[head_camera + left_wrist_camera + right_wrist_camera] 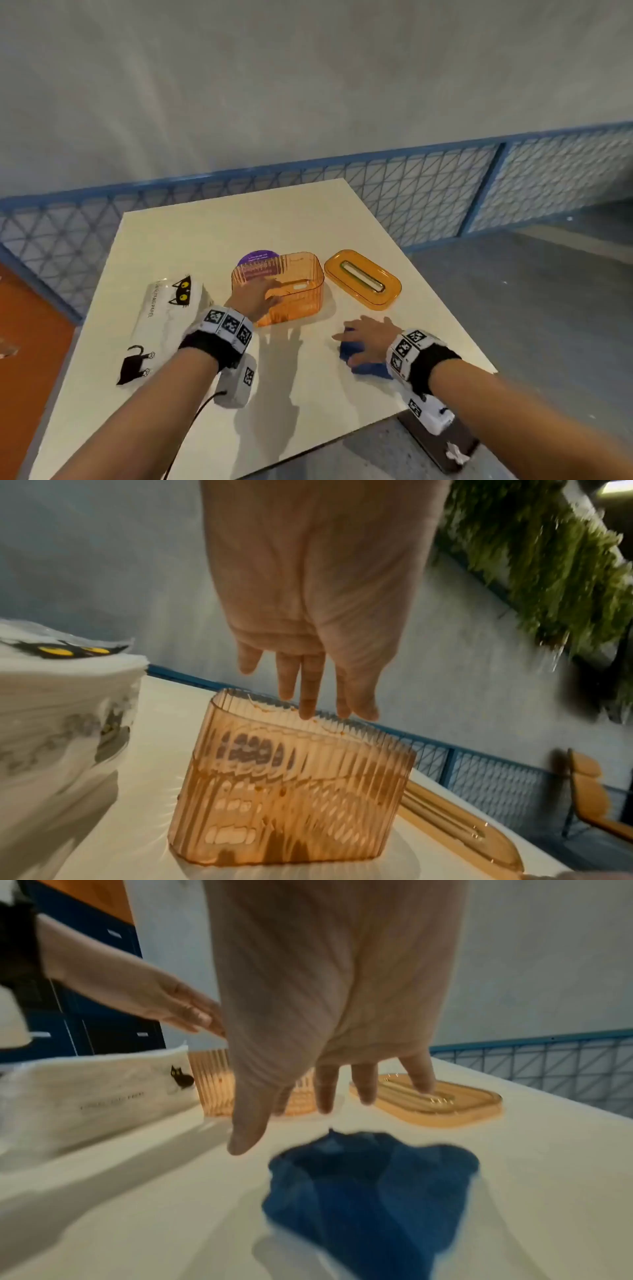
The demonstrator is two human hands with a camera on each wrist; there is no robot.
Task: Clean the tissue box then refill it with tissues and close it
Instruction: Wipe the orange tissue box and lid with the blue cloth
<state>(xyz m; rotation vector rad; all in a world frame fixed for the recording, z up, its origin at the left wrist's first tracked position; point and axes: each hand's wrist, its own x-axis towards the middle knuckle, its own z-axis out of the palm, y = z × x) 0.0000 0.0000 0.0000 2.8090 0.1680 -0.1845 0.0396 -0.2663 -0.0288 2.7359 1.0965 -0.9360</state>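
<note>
Cream worktop (pixel 212 240) against a blue mesh railing (pixel 428 192), grey wall behind. Near the middle, translucent orange ribbed plastic tissue box (pixel 294 294), upright and open-topped, reddish smears visible on its walls in the left wrist view. Just to its right, flat and apart from it, matching orange lid with a slot (pixel 363 279). To its left, white plastic-wrapped tissue pack printed with black cats (pixel 168 315); behind it, a purple round disc (pixel 258 262), partly hidden.

Step in hand, by judgement: start of cleaning, nothing yet wiped. Left hand (pixel 255 296) at the box's near-left rim, fingers (pixel 308 696) straight and relaxed, tips at the rim, no grip closed. Right hand (pixel 364 337) palm down with fingers spread over the crumpled dark blue cloth (pixel 371 368); contact with it not certain, nothing pinched.

Next move likely: gathering the cloth in the right hand, steadying the box with the left, wiping the smeared walls inside.
</note>
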